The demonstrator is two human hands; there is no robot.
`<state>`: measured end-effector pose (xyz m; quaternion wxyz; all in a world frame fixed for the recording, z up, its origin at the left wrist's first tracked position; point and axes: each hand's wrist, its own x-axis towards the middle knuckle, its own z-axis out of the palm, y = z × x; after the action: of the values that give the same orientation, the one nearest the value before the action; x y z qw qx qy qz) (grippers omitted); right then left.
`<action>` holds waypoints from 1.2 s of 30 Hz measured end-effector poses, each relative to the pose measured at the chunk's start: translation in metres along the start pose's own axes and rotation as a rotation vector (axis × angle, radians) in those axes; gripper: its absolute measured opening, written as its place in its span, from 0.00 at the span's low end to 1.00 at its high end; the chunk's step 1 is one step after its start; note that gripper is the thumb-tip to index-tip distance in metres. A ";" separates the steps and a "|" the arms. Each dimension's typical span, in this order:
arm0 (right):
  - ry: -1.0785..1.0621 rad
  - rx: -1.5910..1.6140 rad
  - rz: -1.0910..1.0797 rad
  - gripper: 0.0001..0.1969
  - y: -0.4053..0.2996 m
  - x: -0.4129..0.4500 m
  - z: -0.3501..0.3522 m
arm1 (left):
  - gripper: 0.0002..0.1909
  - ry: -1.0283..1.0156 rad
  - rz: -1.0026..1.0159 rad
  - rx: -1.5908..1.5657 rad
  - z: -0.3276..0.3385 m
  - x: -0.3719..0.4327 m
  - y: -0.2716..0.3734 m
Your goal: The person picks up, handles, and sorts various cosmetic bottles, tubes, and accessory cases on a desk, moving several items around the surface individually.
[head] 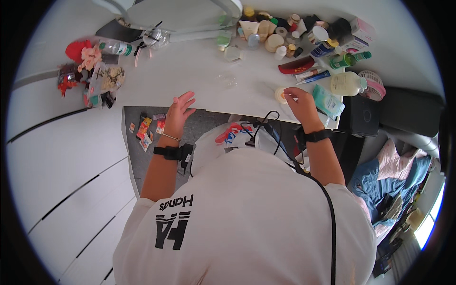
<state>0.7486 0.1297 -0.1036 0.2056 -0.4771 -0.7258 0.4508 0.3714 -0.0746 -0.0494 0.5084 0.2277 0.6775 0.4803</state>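
My left hand (179, 112) is raised at the front edge of the white table (171, 78), its fingers apart and nothing in it. My right hand (299, 107) is over the table's right part, thumb and fingertips bent towards a small round cream-coloured container (280, 95). Something small and orange shows by those fingertips; whether they grip it I cannot tell. Just right of this hand is a teal soft pack (327, 101). A clear, shiny patch (227, 80) lies mid-table; whether it is film or liquid is unclear.
A mirror (181, 16) and several cosmetic containers (274, 42) line the back. A large pale bottle (347, 84), a blue tube (313, 77) and a red case (296, 65) are at right. Black cables (262, 128) hang below the table edge. Snack packets (144, 128) lie lower left.
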 end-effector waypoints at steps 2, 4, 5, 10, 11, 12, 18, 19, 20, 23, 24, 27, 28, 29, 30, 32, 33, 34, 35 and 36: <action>-0.044 -0.019 -0.021 0.10 -0.006 0.004 0.012 | 0.38 0.045 0.001 -0.003 -0.020 -0.019 -0.006; -0.090 -0.058 -0.047 0.10 -0.018 0.005 0.022 | 0.36 0.085 0.005 -0.013 -0.033 -0.034 -0.004; -0.124 -0.089 -0.059 0.10 -0.024 0.005 0.027 | 0.34 0.114 0.019 -0.029 -0.041 -0.040 -0.002; -0.105 -0.133 -0.136 0.11 -0.052 0.012 0.063 | 0.30 0.162 0.085 -0.082 -0.103 -0.052 -0.003; -0.092 -0.155 -0.151 0.11 -0.061 0.013 0.073 | 0.30 0.154 0.160 0.162 -0.127 -0.054 -0.010; -0.113 -0.201 -0.131 0.11 -0.082 0.015 0.083 | 0.30 0.140 0.235 0.403 -0.149 -0.055 -0.020; -0.238 -0.057 -0.231 0.10 -0.213 0.019 0.160 | 0.28 0.284 0.164 -0.147 -0.280 -0.081 -0.071; -0.245 -0.109 -0.267 0.10 -0.230 0.021 0.179 | 0.27 0.266 0.148 -0.125 -0.313 -0.085 -0.081; -0.271 -0.114 -0.263 0.10 -0.248 0.021 0.197 | 0.26 0.334 0.121 -0.072 -0.330 -0.091 -0.078; -0.311 0.028 -0.161 0.09 -0.289 0.012 0.256 | 0.23 0.406 0.122 -0.076 -0.393 -0.105 -0.066; -0.332 0.052 -0.152 0.09 -0.298 0.010 0.267 | 0.23 0.452 0.118 -0.098 -0.404 -0.109 -0.069; -0.425 0.062 -0.139 0.09 -0.320 0.018 0.304 | 0.19 0.551 0.137 -0.050 -0.438 -0.125 -0.075; -0.445 0.065 -0.121 0.09 -0.332 0.023 0.329 | 0.19 0.562 0.145 -0.034 -0.460 -0.128 -0.069; -0.468 0.078 -0.136 0.09 -0.345 0.027 0.353 | 0.19 0.571 0.152 -0.017 -0.484 -0.134 -0.064; -0.490 0.064 -0.114 0.09 -0.350 0.032 0.361 | 0.19 0.586 0.149 -0.030 -0.490 -0.138 -0.070; -0.544 0.080 -0.125 0.09 -0.351 0.047 0.376 | 0.19 0.619 0.133 -0.062 -0.493 -0.140 -0.080; -0.567 0.075 -0.129 0.09 -0.355 0.055 0.384 | 0.19 0.629 0.125 -0.081 -0.494 -0.141 -0.084; -0.576 0.066 -0.143 0.09 -0.361 0.062 0.391 | 0.19 0.649 0.115 -0.090 -0.496 -0.143 -0.087; -0.585 0.056 -0.157 0.10 -0.364 0.068 0.397 | 0.18 0.665 0.107 -0.108 -0.498 -0.145 -0.089; -0.607 0.055 -0.164 0.10 -0.366 0.073 0.404 | 0.18 0.682 0.102 -0.124 -0.501 -0.147 -0.089</action>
<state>0.2348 -0.0416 -0.0071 0.0281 -0.2551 -0.7776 0.5741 -0.0116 -0.4406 -0.0478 0.2409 0.0562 0.7658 0.5936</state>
